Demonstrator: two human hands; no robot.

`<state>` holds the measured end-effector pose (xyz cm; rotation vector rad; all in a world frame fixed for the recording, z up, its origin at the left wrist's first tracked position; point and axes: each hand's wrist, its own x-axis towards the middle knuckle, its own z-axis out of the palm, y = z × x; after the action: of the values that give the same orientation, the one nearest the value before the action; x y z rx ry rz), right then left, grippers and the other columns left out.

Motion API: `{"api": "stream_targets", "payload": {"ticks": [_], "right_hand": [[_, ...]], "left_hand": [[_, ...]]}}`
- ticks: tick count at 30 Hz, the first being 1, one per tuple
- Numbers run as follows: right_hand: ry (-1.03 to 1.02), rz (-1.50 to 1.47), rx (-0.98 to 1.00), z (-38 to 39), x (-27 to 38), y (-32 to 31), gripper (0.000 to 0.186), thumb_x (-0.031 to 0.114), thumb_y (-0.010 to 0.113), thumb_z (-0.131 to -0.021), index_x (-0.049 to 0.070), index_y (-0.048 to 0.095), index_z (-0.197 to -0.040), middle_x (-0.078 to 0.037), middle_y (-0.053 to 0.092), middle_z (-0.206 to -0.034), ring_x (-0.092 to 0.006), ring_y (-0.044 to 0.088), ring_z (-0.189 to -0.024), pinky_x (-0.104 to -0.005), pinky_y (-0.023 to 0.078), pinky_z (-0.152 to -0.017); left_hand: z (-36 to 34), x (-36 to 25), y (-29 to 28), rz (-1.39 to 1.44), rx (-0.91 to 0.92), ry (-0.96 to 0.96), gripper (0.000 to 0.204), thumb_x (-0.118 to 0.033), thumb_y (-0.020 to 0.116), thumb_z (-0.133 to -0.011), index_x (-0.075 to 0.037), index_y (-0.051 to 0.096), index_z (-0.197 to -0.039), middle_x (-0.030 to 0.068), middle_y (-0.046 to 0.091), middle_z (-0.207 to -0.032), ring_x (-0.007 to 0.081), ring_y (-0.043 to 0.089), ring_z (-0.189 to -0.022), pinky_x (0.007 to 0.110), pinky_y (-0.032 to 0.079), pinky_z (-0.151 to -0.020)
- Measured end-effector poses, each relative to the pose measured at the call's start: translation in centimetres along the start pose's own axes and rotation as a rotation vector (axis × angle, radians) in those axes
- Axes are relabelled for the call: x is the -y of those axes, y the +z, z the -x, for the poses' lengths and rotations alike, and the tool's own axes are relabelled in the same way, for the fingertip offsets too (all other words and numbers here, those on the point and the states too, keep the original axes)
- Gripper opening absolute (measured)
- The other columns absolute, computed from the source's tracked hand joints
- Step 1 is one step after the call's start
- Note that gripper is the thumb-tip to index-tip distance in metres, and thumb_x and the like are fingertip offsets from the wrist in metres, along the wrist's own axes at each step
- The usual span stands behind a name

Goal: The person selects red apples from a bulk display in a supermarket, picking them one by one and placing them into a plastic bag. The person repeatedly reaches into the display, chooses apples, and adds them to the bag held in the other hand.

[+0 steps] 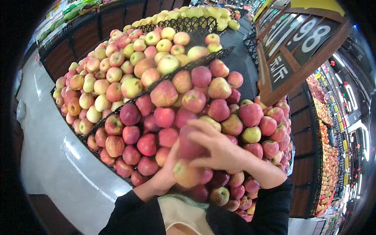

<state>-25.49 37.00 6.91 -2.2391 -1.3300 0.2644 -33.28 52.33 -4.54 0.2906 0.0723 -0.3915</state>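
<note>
My right hand (221, 147) is closed round a dark red apple (192, 143), its fingers curled over the top and side, blurred by motion. Close against it, my left hand (167, 170) cups a yellow and red apple (185, 173); most of its fingers are hidden behind the fruit. Both hands are over a heap of red apples (147, 144), in front of my body. Below the hands, a thin pale green edge (192, 201) shows near my light top; what it belongs to is unclear.
A black lattice divider (156, 83) separates the red heap from paler apples (113, 74) on the left. Yellow-green fruit (192, 13) lies farther back. A wood-framed price sign (270, 92) juts over the right side. Grey floor (70, 164) runs along the left.
</note>
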Motion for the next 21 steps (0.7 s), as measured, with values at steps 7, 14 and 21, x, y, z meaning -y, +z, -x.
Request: {"api": "stream_targets", "payload": {"ticks": [7,14,21], "right_hand": [[0.018,-0.077,-0.112,0.4,-2.9,0.8,0.074,0.025,0.088,-0.068,0.002,0.053,-0.130,-0.018,0.055,-0.129,-0.0329,0.055,-0.120,-0.0438,0.044,-0.103],[0.616,-0.340,-0.680,0.6,-6.9,-7.8,0.080,0.023,0.082,-0.074,0.000,0.048,-0.142,-0.012,0.056,-0.133,-0.0240,0.055,-0.123,-0.0398,0.043,-0.106],[0.737,0.113,-0.901,3.3,-23.2,-11.3,0.049,0.019,0.072,-0.081,-0.004,0.060,-0.122,-0.017,0.069,-0.109,-0.0255,0.065,-0.104,-0.0357,0.052,-0.088]], "left_hand": [[-0.3,0.9,-1.2,-0.396,0.197,0.128,0.064,-0.052,0.039,-0.104,-0.011,0.032,-0.153,0.0164,0.050,-0.143,0.0304,0.056,-0.123,0.043,0.049,-0.105],[-1.8,0.7,-2.5,0.289,0.073,-0.185,0.068,-0.063,0.034,-0.102,-0.009,0.050,-0.139,0.0212,0.067,-0.114,0.0358,0.066,-0.090,0.052,0.057,-0.082],[-2.2,1.4,-2.8,0.396,0.029,-0.183,0.061,-0.060,0.041,-0.101,-0.005,0.059,-0.123,0.0189,0.070,-0.104,0.0382,0.068,-0.094,0.055,0.052,-0.094]]}}
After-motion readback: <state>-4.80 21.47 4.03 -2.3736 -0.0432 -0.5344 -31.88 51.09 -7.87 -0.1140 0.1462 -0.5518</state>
